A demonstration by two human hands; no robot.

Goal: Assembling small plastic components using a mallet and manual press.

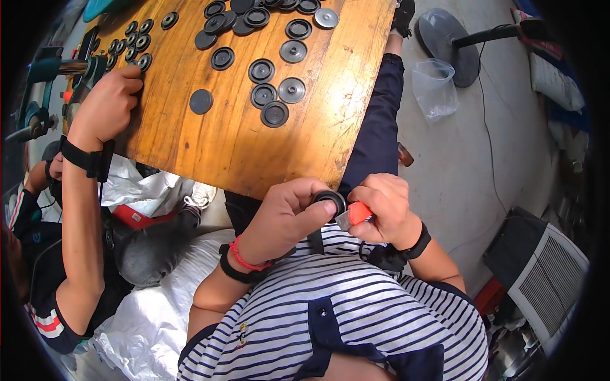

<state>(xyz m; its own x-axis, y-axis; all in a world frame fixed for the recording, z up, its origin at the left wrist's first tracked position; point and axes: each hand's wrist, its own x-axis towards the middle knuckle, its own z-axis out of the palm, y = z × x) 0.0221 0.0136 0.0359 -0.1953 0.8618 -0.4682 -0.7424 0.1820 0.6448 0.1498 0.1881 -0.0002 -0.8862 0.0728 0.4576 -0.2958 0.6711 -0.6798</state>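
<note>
Just off the table's near edge, my left hand [284, 213] pinches a round black rubber cap [341, 201] between thumb and fingers. My right hand [387, 206] grips an orange-handled utility knife [359, 213]. Its flat metal blade [344, 220] lies close against the cap's edge; whether it touches cannot be told. On the wooden table [190, 149], beyond my hands, several loose black caps [274, 113] lie scattered, some with a raised rim upward. A plain flat-faced one [201, 101] sits apart from them, and a shinier silver-grey disc [326, 18] is at the far side.
At left, a co-worker's hand [108, 101] reaches to small ringed parts [144, 61] beside a green metal press [47, 70]. White sacks [152, 324] lie below. On the floor at right are a plastic bag [434, 89], a stand's dark base [445, 44] and a grilled box [549, 279].
</note>
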